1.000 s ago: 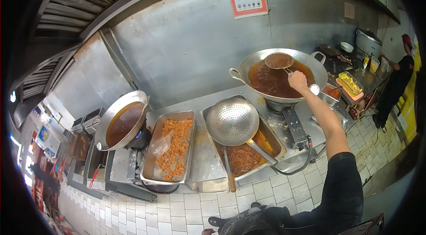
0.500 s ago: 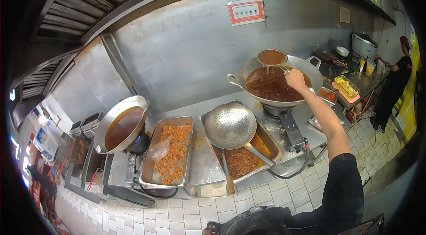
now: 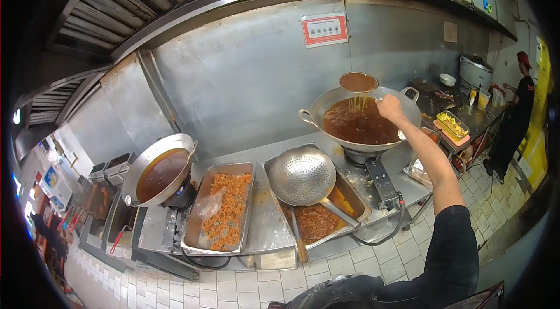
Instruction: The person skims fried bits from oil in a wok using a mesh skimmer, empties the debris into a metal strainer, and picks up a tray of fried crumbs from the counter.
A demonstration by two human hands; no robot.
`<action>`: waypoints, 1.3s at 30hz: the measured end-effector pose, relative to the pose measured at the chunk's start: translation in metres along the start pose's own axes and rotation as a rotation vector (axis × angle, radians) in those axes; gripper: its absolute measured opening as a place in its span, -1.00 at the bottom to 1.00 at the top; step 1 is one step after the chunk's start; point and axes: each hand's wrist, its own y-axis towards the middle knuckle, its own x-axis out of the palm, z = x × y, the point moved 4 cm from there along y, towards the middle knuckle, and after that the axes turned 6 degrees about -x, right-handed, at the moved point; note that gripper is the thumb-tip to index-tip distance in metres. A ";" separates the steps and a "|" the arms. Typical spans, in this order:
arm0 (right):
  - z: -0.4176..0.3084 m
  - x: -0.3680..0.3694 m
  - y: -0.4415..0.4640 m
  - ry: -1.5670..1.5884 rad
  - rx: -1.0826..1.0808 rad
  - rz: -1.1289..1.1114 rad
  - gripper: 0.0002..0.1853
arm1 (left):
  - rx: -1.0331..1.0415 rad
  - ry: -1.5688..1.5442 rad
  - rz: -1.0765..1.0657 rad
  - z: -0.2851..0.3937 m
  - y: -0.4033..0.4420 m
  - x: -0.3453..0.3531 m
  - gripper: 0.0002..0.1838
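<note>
My right hand [image 3: 389, 107] is closed around the handle of a round strainer [image 3: 359, 82], raised above the large wok [image 3: 319, 105] at the back right. Fine brown bits fill the strainer, and thin streams of liquid fall from it into the dark brown oil [image 3: 359, 121]. My left hand does not show clearly at the bottom edge. In front of the wok, a perforated metal skimmer [image 3: 302, 175] rests across a deep tray [image 3: 364, 216] of reddish-brown fried bits in oil. A wooden-handled tool [image 3: 300, 245] leans in that tray.
A second wok [image 3: 135, 172] of brown oil sits on a burner at left. Beside it, a metal tray [image 3: 248, 216] holds orange fried bits and a plastic bag [image 3: 211, 204]. At far right, a person [image 3: 521, 105] stands by a counter with a dish of yellow food [image 3: 452, 127].
The strainer remains over the wok, and its streams of liquid now look longer and more distinct. The view has tilted slightly. The person at far right has shifted a little.
</note>
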 end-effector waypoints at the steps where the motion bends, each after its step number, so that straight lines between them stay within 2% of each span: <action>1: 0.002 0.002 0.002 -0.001 0.001 0.003 -0.60 | -0.002 0.001 -0.004 -0.001 0.001 0.000 -0.72; 18: 0.000 -0.014 0.018 -0.003 -0.049 0.054 -0.57 | -0.019 -0.004 -0.021 -0.008 0.012 0.006 -0.74; 32: -0.034 -0.090 0.027 -0.030 -0.067 0.043 -0.58 | -0.048 -0.033 -0.044 -0.032 0.014 0.014 -0.75; 35: -0.022 -0.084 0.028 0.012 -0.099 0.158 -0.64 | -0.080 -0.051 -0.055 -0.051 0.022 0.015 -0.75; 38: 0.003 -0.053 0.027 0.701 0.151 -0.284 -0.72 | -0.144 -0.095 -0.081 -0.082 0.039 0.019 -0.75; 39: -0.002 -0.052 0.011 0.748 0.169 -0.270 -0.74 | -0.177 -0.127 -0.098 -0.104 0.052 0.022 -0.76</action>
